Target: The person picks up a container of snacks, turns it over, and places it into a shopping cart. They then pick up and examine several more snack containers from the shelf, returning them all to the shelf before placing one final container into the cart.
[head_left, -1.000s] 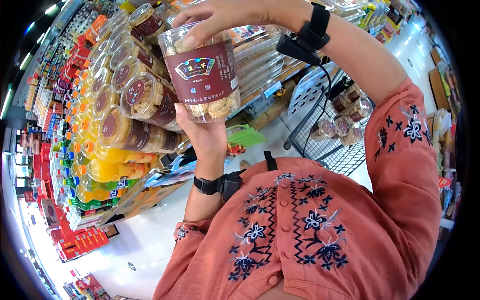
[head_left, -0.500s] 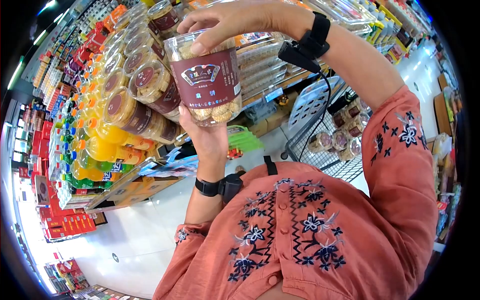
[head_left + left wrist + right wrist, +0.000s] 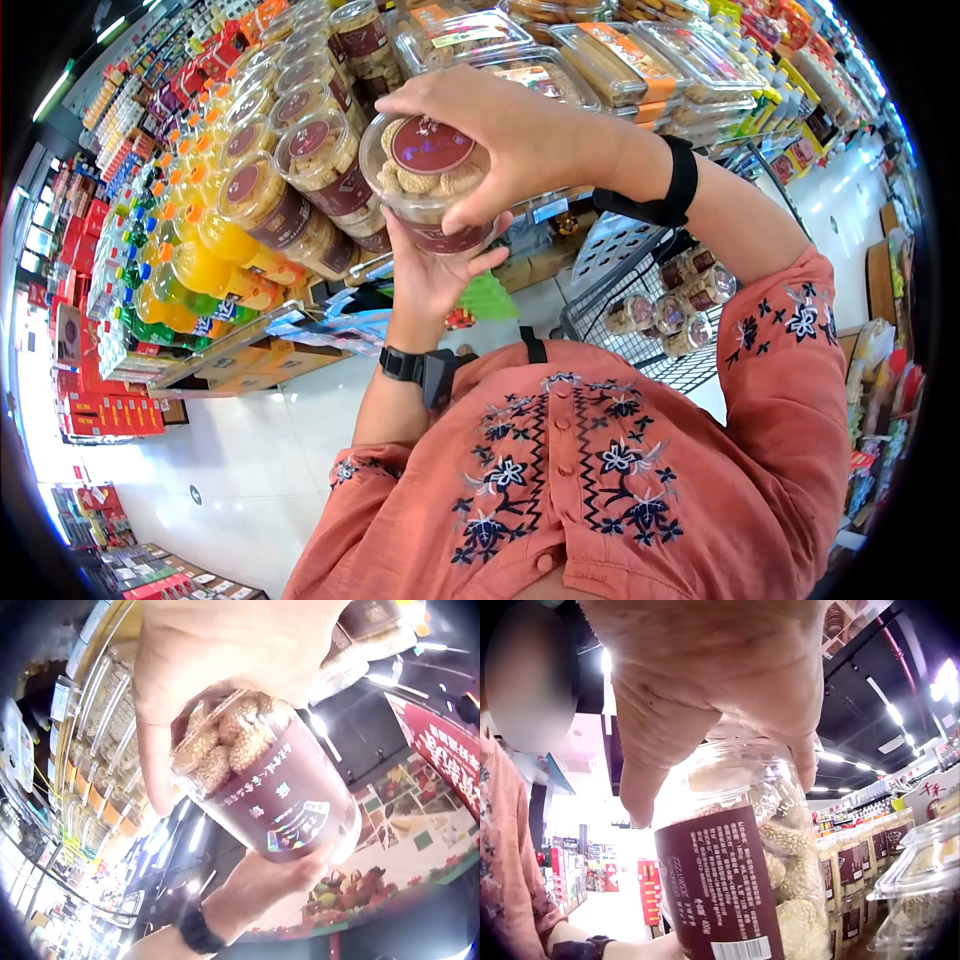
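Both hands hold a clear plastic jar of sesame-coated cookies [image 3: 430, 150] with a maroon label, its round lid tilted up toward the head camera. From above, the right hand [image 3: 520, 140] grips the lid end, thumb on the near side and fingers at the far rim. Beneath, the left hand [image 3: 430, 275] supports the lower end. In the left wrist view, the left hand [image 3: 225, 652] wraps the base of the jar [image 3: 277, 787]. The right wrist view shows the right hand [image 3: 705, 682] spanning the top of the jar [image 3: 720, 892], barcode low on its label.
Similar jars [image 3: 320, 165] stand in rows beside orange drink bottles [image 3: 200, 265]. Clear trays of packaged food [image 3: 610, 60] lie on the display behind the hands. A shopping cart [image 3: 685, 370] with several jars stands at the right.
The jar has tipped from showing its front label to showing its lid, and sits slightly farther right and lower. The right hand has moved down and right with it, its fingers now spread across the lid end.
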{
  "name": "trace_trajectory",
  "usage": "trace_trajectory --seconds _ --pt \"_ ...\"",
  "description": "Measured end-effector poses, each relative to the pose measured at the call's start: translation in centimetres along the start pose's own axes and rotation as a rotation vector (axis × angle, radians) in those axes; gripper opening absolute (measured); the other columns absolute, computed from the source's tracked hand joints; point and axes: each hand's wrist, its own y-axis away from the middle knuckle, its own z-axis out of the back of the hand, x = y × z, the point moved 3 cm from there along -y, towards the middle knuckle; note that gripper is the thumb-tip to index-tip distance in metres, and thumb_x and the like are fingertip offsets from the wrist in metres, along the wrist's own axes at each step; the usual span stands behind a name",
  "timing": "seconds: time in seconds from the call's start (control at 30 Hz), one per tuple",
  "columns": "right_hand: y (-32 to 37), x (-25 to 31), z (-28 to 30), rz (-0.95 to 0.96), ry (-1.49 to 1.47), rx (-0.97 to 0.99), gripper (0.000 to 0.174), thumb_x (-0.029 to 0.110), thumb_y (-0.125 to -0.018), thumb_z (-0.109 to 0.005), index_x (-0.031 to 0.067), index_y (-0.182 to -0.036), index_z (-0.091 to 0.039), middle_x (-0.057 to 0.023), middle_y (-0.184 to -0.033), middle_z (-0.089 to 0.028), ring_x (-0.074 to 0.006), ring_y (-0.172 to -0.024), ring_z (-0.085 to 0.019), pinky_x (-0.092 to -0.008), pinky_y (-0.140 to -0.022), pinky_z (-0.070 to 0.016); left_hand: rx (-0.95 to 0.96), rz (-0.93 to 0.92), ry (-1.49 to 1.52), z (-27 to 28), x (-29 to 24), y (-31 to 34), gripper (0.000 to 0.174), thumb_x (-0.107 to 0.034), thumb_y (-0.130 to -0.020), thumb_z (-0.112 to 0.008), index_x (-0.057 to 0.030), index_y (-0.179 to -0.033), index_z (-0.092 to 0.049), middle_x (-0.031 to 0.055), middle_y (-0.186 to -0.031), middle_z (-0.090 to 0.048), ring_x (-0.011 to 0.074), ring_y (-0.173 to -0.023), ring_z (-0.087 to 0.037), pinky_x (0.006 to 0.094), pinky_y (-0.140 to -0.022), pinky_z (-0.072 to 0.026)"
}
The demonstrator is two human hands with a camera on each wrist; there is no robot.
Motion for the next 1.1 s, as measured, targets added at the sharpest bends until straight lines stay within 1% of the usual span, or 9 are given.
trace_trajectory --seconds 0.1,0.13,0.37,0.4,0.53,0.63,0.73,0.83,1.1 --pt "0.9 0.8 -1.2 0.076 0.029 0.016 0.108 0.039 -0.065 -0.092 0.0065 -0.154 -0.041 -0.0201 -0.150 -0.046 -0.0382 -0.137 -0.046 -0.0450 -0.114 -0.0387 -0.132 -0.076 -0.016 2.5 -0.1 -0.3 0.079 -0.067 -0.103 -0.037 -0.0124 -0.160 -0.030 0.0222 -0.158 -0.039 0.0535 -0.140 -0.042 0.0655 -0.104 -0.0500" --pt "1.1 0.9 -1.5 0.060 0.001 0.031 0.113 0.040 -0.064 -0.094 0.0075 -0.156 -0.038 -0.0200 -0.155 -0.040 -0.0392 -0.142 -0.042 -0.0461 -0.117 -0.0366 -0.210 -0.146 0.054 3.0 0.1 -0.6 0.074 -0.063 -0.104 -0.039 -0.0146 -0.159 -0.032 0.0176 -0.160 -0.039 0.0448 -0.141 -0.045 0.0630 -0.108 -0.0467" --pt "1.7 0.6 -2.3 0.042 -0.011 0.012 0.113 0.037 -0.065 -0.094 0.0068 -0.157 -0.036 -0.0190 -0.157 -0.039 -0.0378 -0.145 -0.039 -0.0452 -0.119 -0.0356 -0.204 -0.191 0.012 4.3 -0.8 -1.4 0.064 -0.056 -0.106 -0.043 -0.0145 -0.155 -0.039 0.0110 -0.158 -0.044 0.0356 -0.141 -0.047 0.0590 -0.110 -0.0451" --pt "1.7 0.5 -2.4 0.045 0.002 0.013 0.113 0.037 -0.065 -0.095 0.0066 -0.157 -0.036 -0.0189 -0.156 -0.039 -0.0375 -0.145 -0.039 -0.0450 -0.119 -0.0358 -0.183 -0.192 -0.002 3.8 -1.0 -1.6 0.061 -0.053 -0.105 -0.046 -0.0128 -0.151 -0.044 0.0093 -0.154 -0.049 0.0317 -0.139 -0.050 0.0531 -0.112 -0.0452" --pt "1.8 0.0 -2.9 0.037 -0.013 0.003 0.113 0.036 -0.065 -0.095 0.0056 -0.156 -0.036 -0.0189 -0.155 -0.040 -0.0372 -0.144 -0.040 -0.0447 -0.118 -0.0369 0.078 -0.110 0.239 5.1 -1.4 -1.7 0.064 -0.053 -0.106 -0.044 -0.0108 -0.154 -0.042 0.0128 -0.155 -0.048 0.0333 -0.141 -0.048 0.0544 -0.117 -0.0419" --pt "2.1 -0.5 -3.5 0.012 -0.031 0.007 0.113 0.036 -0.065 -0.095 0.0043 -0.156 -0.036 -0.0191 -0.154 -0.042 -0.0372 -0.144 -0.041 -0.0450 -0.118 -0.0374 0.019 -0.129 0.219 6.1 -1.5 -1.8 0.063 -0.053 -0.106 -0.044 -0.0108 -0.154 -0.042 0.0129 -0.156 -0.047 0.0332 -0.141 -0.049 0.0543 -0.116 -0.0423" --pt "2.2 -0.8 -3.9 0.019 -0.024 0.003 0.111 0.036 -0.067 -0.094 0.0031 -0.155 -0.036 -0.0197 -0.152 -0.043 -0.0373 -0.143 -0.043 -0.0449 -0.117 -0.0379 -0.149 -0.173 -0.035 6.4 -1.4 -1.6 0.058 -0.051 -0.105 -0.049 -0.0127 -0.148 -0.050 0.0080 -0.150 -0.054 0.0286 -0.138 -0.052 0.0471 -0.115 -0.0442" --pt "2.3 -0.9 -4.4 0.006 -0.034 0.009 0.108 0.037 -0.069 -0.093 0.0020 -0.154 -0.037 -0.0202 -0.151 -0.044 -0.0375 -0.141 -0.044 -0.0444 -0.117 -0.0385 -0.074 -0.168 -0.032 6.3 -1.2 -1.7 0.058 -0.051 -0.104 -0.050 -0.0134 -0.148 -0.050 0.0079 -0.151 -0.054 0.0288 -0.139 -0.051 0.0470 -0.114 -0.0449" --pt "2.1 -1.5 -5.1 0.002 -0.029 0.002 0.106 0.038 -0.070 -0.093 0.0013 -0.153 -0.038 -0.0200 -0.149 -0.046 -0.0372 -0.139 -0.046 -0.0439 -0.116 -0.0393 -0.287 -0.141 0.012 7.3 -1.4 -2.1 0.056 -0.049 -0.104 -0.052 -0.0134 -0.146 -0.051 0.0080 -0.149 -0.055 0.0287 -0.135 -0.054 0.0473 -0.110 -0.0483"
